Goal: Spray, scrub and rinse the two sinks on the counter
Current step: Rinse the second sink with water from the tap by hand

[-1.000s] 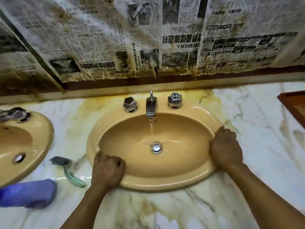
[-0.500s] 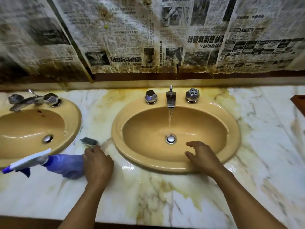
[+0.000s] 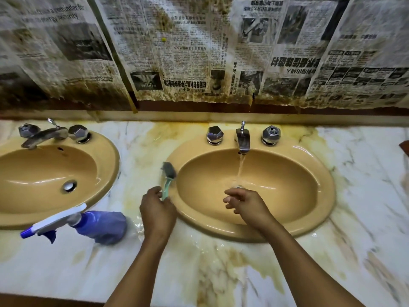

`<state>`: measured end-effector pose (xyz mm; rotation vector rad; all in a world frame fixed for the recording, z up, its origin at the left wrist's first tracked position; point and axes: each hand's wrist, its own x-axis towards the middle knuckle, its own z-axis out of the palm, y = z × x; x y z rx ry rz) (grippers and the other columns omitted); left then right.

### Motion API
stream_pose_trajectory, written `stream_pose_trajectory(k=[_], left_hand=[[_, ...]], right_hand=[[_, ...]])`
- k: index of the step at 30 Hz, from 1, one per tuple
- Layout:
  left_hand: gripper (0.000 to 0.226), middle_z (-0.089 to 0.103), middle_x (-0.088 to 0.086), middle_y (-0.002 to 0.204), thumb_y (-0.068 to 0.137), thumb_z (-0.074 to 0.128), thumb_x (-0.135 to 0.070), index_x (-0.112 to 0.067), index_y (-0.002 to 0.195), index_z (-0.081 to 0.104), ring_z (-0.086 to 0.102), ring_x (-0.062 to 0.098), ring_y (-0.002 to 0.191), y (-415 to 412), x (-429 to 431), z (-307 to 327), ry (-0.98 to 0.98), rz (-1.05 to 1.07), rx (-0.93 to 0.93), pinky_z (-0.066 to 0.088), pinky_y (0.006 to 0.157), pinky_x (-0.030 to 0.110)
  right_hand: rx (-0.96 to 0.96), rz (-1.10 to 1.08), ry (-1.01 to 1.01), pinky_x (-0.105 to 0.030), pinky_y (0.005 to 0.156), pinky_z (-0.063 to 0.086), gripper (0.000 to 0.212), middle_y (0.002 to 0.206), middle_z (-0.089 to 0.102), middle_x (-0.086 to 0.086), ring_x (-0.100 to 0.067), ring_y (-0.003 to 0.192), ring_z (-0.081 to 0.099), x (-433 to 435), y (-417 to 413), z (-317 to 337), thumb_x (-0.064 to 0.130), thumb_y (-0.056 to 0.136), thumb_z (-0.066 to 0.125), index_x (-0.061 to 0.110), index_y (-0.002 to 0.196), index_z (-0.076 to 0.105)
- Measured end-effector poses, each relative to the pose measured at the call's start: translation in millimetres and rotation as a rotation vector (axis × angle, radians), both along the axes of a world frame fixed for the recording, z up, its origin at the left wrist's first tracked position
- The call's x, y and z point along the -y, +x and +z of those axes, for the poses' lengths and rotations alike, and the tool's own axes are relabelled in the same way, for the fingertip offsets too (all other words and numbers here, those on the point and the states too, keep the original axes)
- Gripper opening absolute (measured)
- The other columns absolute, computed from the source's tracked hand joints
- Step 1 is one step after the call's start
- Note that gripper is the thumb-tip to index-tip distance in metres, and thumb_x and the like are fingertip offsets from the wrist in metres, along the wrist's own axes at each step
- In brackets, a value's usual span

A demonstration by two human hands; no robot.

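Two tan oval sinks sit in a stained marble counter: the right sink [image 3: 309,220] in front of me and the left sink [image 3: 106,156]. Water runs from the right sink's faucet [image 3: 243,140] down toward the drain. My left hand [image 3: 156,210] grips the green handle of a scrub brush [image 3: 168,177], whose grey head points up over the right sink's left rim. My right hand [image 3: 245,203] hovers inside the right basin near the drain, just below the stream, fingers loosely curled and holding nothing. A blue spray bottle [image 3: 88,224] lies on its side between the sinks.
The right sink has two chrome knobs [image 3: 214,135] beside its faucet; the left sink has its own faucet [image 3: 44,135]. Stained newspaper [image 3: 199,52] covers the wall behind. A wet patch [image 3: 137,231] lies on the counter by my left wrist. A brown object's corner [image 3: 405,147] shows at the far right.
My left hand left the sink's rim, reached to the brush on the counter and lifted it. My right hand moved from the right rim into the basin under the stream.
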<state>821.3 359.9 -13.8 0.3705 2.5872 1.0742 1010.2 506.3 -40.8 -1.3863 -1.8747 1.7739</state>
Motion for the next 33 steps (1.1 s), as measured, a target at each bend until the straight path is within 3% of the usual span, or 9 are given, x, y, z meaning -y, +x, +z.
stream_pose_trajectory(k=[2,5,10,13,17,20,26,29,33], left_hand=[[0.034,0.072,0.006,0.114,0.095,0.063,-0.005,-0.008,0.129,0.068,0.066,0.029,0.106,10.2,-17.5,2.6,0.06,-0.055,0.044,0.045,0.091,0.027],[0.026,0.078,0.001,0.095,0.093,0.063,-0.005,-0.016,0.111,0.078,0.073,0.028,0.084,24.0,-47.4,-8.8,0.136,-0.22,0.157,0.06,0.085,0.041],[0.025,0.078,0.003,0.094,0.091,0.067,-0.001,-0.014,0.107,0.08,0.07,0.025,0.073,45.9,-102.8,-33.9,0.134,-0.397,0.197,0.062,0.081,0.046],[0.03,0.074,-0.003,0.089,0.088,0.063,0.004,-0.017,0.102,0.08,0.065,0.021,0.069,52.8,-131.7,-47.7,0.114,-0.5,0.223,0.06,0.08,0.039],[0.023,0.069,-0.009,0.089,0.09,0.068,-0.002,-0.02,0.103,0.073,0.067,0.015,0.084,53.8,-159.2,-65.4,0.156,-0.523,0.337,0.056,0.082,0.03],[0.024,0.066,-0.002,0.092,0.093,0.07,-0.001,-0.013,0.114,0.065,0.064,0.013,0.086,49.1,-171.8,-81.4,0.2,-0.512,0.501,0.054,0.086,0.032],[0.026,0.071,0.002,0.085,0.088,0.069,0.007,-0.019,0.088,0.065,0.064,0.015,0.079,37.2,-182.2,-107.9,0.24,-0.436,0.395,0.053,0.082,0.032],[0.028,0.073,0.001,0.09,0.088,0.072,0.006,-0.022,0.086,0.067,0.065,0.012,0.081,36.7,-190.7,-111.5,0.282,-0.461,0.367,0.053,0.078,0.024],[0.024,0.074,-0.004,0.093,0.088,0.075,0.003,-0.019,0.088,0.069,0.066,0.008,0.084,33.2,-196.4,-116.0,0.288,-0.508,0.365,0.057,0.085,0.031]], right_hand=[[-0.126,-0.121,-0.17,-0.037,0.082,0.056,0.018,0.104,0.077,-0.007,-0.021,0.089,0.075,-7.2,-12.1,5.9,0.012,0.102,0.06,0.016,0.117,0.068],[-0.265,-0.297,-0.387,-0.043,0.085,0.058,0.014,0.112,0.071,-0.015,-0.03,0.096,0.073,-28.5,-22.1,7.8,0.019,0.106,0.057,0.011,0.115,0.063],[-0.422,-0.479,-0.693,-0.057,0.092,0.057,0.027,0.126,0.064,-0.023,-0.045,0.113,0.067,-79.3,-18.7,-9.8,0.028,0.108,0.052,0.007,0.124,0.059],[-0.449,-0.505,-0.66,-0.056,0.098,0.054,0.02,0.118,0.07,-0.019,-0.04,0.107,0.07,-102.0,-22.0,-19.9,0.018,0.108,0.051,0.007,0.118,0.065],[-0.527,-0.554,-0.654,-0.049,0.076,0.062,0.026,0.103,0.075,-0.016,-0.035,0.096,0.075,-122.1,-28.8,-27.3,0.007,0.107,0.048,0.013,0.13,0.058],[-0.567,-0.516,-0.674,-0.052,0.09,0.058,0.027,0.11,0.071,-0.02,-0.035,0.097,0.072,-124.0,-32.7,-37.6,0.006,0.108,0.043,0.014,0.131,0.056],[-0.592,-0.397,-0.63,-0.043,0.09,0.056,0.015,0.108,0.069,-0.022,-0.03,0.095,0.071,-120.3,-44.2,-53.5,0.009,0.105,0.05,0.008,0.116,0.06],[-0.693,-0.499,-0.69,-0.042,0.094,0.054,0.015,0.108,0.07,-0.019,-0.028,0.099,0.069,-125.6,-40.5,-58.2,0.013,0.106,0.049,0.01,0.114,0.061],[-0.817,-0.63,-0.781,-0.042,0.097,0.052,0.024,0.101,0.071,-0.015,-0.026,0.097,0.068,-129.2,-34.8,-63.7,0.024,0.108,0.046,0.012,0.114,0.066]])
